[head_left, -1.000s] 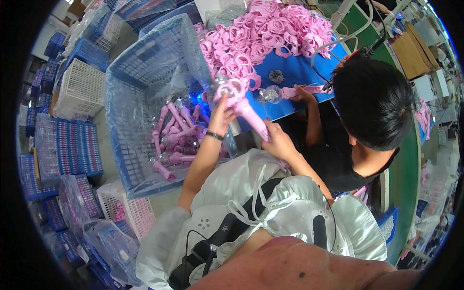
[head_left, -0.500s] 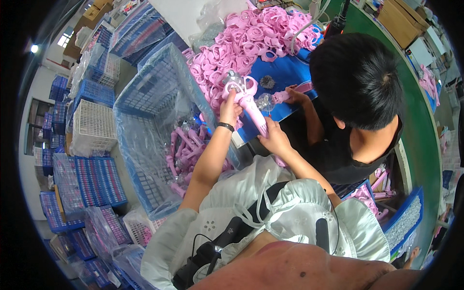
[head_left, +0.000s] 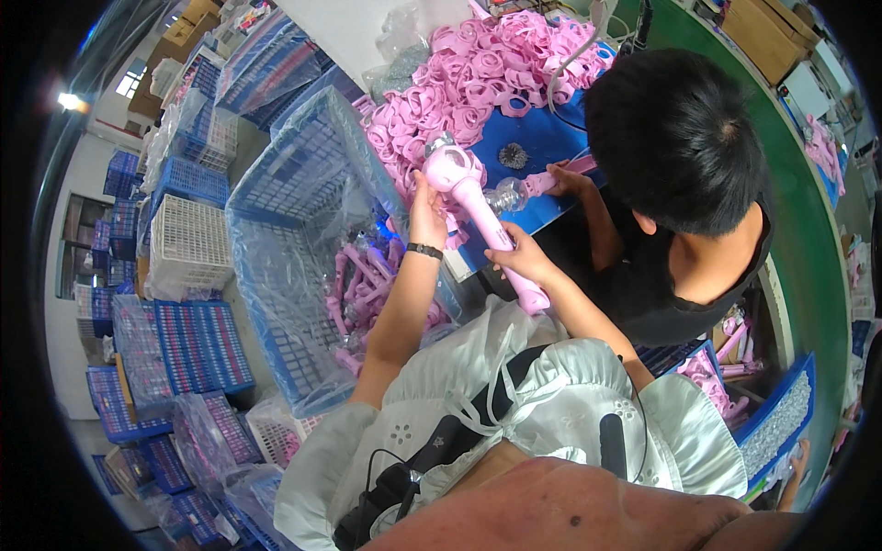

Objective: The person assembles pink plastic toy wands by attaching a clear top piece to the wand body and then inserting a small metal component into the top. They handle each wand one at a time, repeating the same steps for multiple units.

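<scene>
A pink toy wand (head_left: 473, 197) with a rounded open-frame head and a clear part at its tip lies slantwise between my hands. Closed around its handle is my right hand (head_left: 522, 257). My left hand (head_left: 426, 216) is at the side of the wand's head, with some of its fingers hidden behind it. Just beyond, a heap of pink ring-like plastic parts (head_left: 478, 73) covers much of the blue work surface (head_left: 542, 138). Close to my right hand, a co-worker's hand (head_left: 571, 179) holds another pink wand with a clear ball (head_left: 506, 196).
A blue crate (head_left: 266, 197) lined with plastic film stands at my left, with several pink wands (head_left: 367, 275) inside. The co-worker (head_left: 680, 184) sits close on the right. Stacked crates (head_left: 188, 239) fill the far left. A blue tray of clear pieces (head_left: 776, 418) leans at lower right.
The wand has turned so its head's rounded frame faces up. My left thumb has come off the top of the head to its side; my right hand grips the handle higher up.
</scene>
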{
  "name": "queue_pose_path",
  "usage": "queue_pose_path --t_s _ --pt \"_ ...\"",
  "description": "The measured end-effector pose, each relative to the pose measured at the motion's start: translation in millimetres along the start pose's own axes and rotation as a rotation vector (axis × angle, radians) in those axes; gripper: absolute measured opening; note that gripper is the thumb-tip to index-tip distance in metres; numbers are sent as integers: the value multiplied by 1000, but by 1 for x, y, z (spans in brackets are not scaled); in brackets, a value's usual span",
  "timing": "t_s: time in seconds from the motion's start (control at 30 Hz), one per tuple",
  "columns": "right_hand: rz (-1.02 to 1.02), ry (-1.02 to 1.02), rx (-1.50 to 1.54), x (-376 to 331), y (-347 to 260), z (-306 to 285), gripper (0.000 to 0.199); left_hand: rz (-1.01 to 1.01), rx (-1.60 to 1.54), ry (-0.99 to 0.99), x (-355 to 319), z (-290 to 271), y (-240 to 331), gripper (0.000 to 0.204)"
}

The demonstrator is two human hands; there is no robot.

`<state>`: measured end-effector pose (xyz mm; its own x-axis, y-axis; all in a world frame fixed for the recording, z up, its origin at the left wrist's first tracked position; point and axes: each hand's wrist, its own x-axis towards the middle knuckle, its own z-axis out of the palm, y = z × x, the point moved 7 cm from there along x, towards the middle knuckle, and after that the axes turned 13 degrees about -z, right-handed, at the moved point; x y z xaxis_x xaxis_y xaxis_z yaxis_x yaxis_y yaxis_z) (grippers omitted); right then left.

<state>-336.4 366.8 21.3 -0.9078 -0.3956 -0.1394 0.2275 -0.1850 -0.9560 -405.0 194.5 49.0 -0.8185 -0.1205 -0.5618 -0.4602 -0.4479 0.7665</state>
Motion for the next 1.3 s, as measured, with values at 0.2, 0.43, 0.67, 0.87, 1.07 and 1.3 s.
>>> queue_pose_path --t_s 0.2,0.43,0.67,0.87,1.07,1.3 --pt "-9 -61 365 -2 -17 14 56 303 -140 34 -29 8 9 73" --pt "-182 -25 -434 2 -23 15 64 215 1 -34 -14 11 3 50" --pt "-253 -20 -893 -5 -34 15 69 -100 -261 27 15 -16 -15 46" --pt "-352 4 -945 -9 -43 19 56 -46 -372 11 14 -17 -24 53" --pt "-751 230 -858 -11 -83 6 39 -48 -413 68 19 -35 -39 43" --pt "-593 213 -827 6 -76 18 25 -9 -416 75 22 -33 -46 26"
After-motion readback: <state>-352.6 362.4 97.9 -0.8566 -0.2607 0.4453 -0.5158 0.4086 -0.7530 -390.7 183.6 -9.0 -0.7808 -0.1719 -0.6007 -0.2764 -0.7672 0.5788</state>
